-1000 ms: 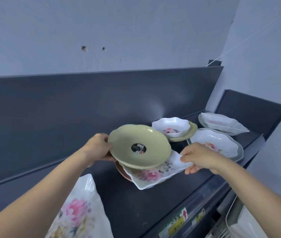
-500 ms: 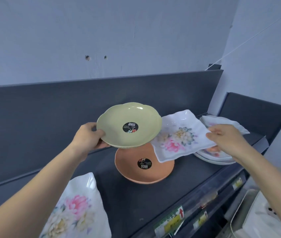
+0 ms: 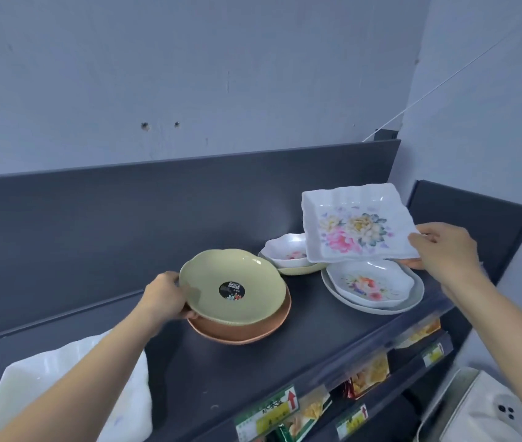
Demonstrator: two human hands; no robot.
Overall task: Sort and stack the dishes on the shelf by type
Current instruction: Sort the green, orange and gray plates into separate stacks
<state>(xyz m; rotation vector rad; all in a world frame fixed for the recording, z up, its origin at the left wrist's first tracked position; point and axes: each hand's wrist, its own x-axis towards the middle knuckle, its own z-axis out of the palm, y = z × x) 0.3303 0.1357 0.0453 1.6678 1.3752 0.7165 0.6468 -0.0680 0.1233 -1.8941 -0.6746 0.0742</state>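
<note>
Left hand [image 3: 165,296] closed on green plate [image 3: 232,287], now lowered onto orange plate [image 3: 240,330]: round pair stacked. Right hand [image 3: 444,255] pinching square floral plate [image 3: 358,223], lifted clear and tilted above floral dishes [image 3: 373,283]; no place for it yet. Dark shelf [image 3: 301,346], grey wall [image 3: 189,74] behind.

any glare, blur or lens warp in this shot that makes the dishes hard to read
Head view: soft, even light, only small glints on the green plate held by the left hand and on the square floral plate in the right hand; the plate sticker's text is too small to read; the wide-angle lens bows the shelf edges; the bottom-left white dish is soft and cropped.
</note>
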